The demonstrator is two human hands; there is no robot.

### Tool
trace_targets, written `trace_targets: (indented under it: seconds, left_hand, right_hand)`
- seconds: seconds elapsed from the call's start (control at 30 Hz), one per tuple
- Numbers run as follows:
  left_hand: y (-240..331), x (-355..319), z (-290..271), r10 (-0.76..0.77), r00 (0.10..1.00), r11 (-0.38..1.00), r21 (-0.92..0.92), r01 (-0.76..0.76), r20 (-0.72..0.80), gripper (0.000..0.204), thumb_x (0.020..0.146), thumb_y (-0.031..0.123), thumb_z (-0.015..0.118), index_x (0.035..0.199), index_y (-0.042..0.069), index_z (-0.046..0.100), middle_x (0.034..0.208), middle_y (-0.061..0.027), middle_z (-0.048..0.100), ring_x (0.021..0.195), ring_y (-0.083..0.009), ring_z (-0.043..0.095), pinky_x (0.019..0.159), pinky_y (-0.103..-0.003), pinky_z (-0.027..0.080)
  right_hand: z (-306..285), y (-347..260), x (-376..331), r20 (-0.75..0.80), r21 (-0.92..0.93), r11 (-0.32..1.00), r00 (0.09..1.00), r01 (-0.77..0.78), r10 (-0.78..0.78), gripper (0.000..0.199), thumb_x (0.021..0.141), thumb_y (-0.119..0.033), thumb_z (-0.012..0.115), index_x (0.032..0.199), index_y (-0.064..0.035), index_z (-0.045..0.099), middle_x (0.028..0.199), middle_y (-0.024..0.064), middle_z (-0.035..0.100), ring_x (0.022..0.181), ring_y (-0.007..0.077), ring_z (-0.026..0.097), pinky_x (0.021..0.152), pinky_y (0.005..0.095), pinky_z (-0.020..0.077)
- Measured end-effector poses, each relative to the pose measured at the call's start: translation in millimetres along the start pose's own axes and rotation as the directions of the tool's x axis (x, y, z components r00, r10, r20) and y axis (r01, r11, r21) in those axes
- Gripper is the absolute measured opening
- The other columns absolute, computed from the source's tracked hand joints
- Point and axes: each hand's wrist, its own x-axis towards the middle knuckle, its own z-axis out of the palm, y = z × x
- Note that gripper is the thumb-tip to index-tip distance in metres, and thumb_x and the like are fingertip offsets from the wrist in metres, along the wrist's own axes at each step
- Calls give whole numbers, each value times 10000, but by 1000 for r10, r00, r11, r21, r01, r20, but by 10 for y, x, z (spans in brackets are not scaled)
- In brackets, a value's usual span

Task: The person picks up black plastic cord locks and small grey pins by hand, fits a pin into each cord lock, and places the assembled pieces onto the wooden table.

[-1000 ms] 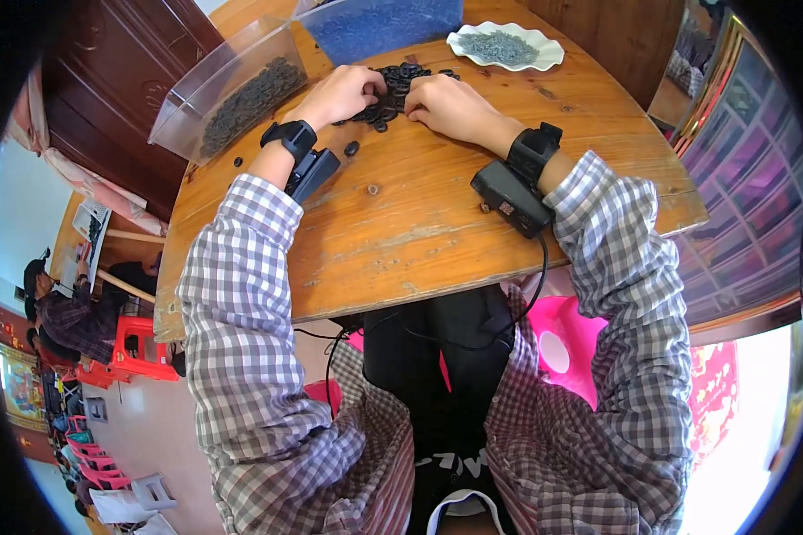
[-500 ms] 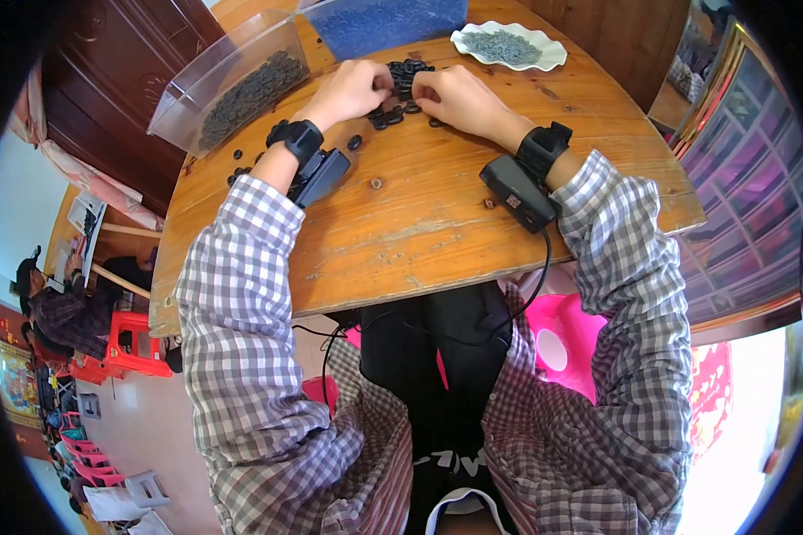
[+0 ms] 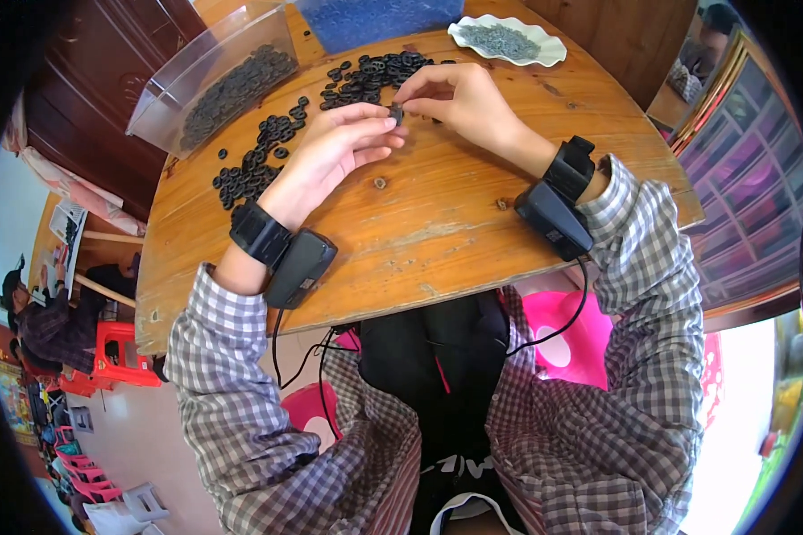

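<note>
My left hand point(image 3: 335, 147) is above the wooden table, turned partly palm up. Between its thumb and index finger sits a small black round piece point(image 3: 396, 113). Close against that piece, the fingertips of my right hand point(image 3: 473, 107) are pinched together. Whatever they hold, if anything, is too small to make out. Just beyond my hands lies a loose pile of black ring-shaped pieces point(image 3: 366, 82). A second group of the same pieces point(image 3: 250, 171) is spread to the left, partly hidden by my left wrist.
At the far left a clear plastic bin point(image 3: 156, 107) holds many black pieces. A blue-looking tub point(image 3: 379, 22) stands at the back, beside a white scalloped dish point(image 3: 551, 52) of small grey parts. The wooden table's point(image 3: 401, 241) near edge curves before me. Cables hang from both wrist devices.
Both hands have drawn back from the pile toward me. My left hand has turned palm up and now shows a small black piece in its fingers. More of the pile is uncovered.
</note>
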Motion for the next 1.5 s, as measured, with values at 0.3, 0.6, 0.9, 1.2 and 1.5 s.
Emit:
trace_targets:
  seconds: [0.3,0.6,0.9,1.2,1.5]
  left_hand:
    - [-72,1,-26,0,1000,992,124,0,1,213,822,107,572,989,-22,546,891,-87,597,826,-135,592,700,-199,489]
    - [-81,-7,-56,22,999,1000,17,-22,24,222,823,97,570,1001,-33,541,940,-107,590,838,-172,612,679,-195,503]
    - [-78,-11,-11,33,999,999,33,-32,-15,291,824,58,560,1088,-52,507,968,-106,575,854,-153,593,728,-199,496]
    - [-96,-4,-43,25,1000,1000,-4,-25,-13,301,822,40,554,1098,-60,489,966,-115,569,851,-151,590,750,-203,496]
    - [-80,-23,-19,18,999,1000,-4,-18,-33,307,816,42,567,1100,-52,493,959,-114,577,839,-131,588,750,-194,496]
  right_hand:
    - [7,-86,-11,110,5,1000,994,-12,11,85,789,-16,571,861,14,604,831,50,606,776,106,562,727,234,461]
    - [-6,-150,-22,179,-103,995,984,3,15,97,782,-15,566,867,5,607,821,37,606,764,97,560,706,227,458]
    - [-29,-148,-14,152,-107,994,988,27,-10,133,771,8,567,901,4,593,855,35,597,805,97,560,725,232,457]
    - [-24,-158,-8,142,-111,993,990,32,-16,154,759,11,584,913,12,580,868,44,592,804,109,559,743,241,461]
    - [3,-178,-39,150,-147,988,988,50,-28,150,773,-8,570,921,18,574,829,48,595,783,106,559,737,243,453]
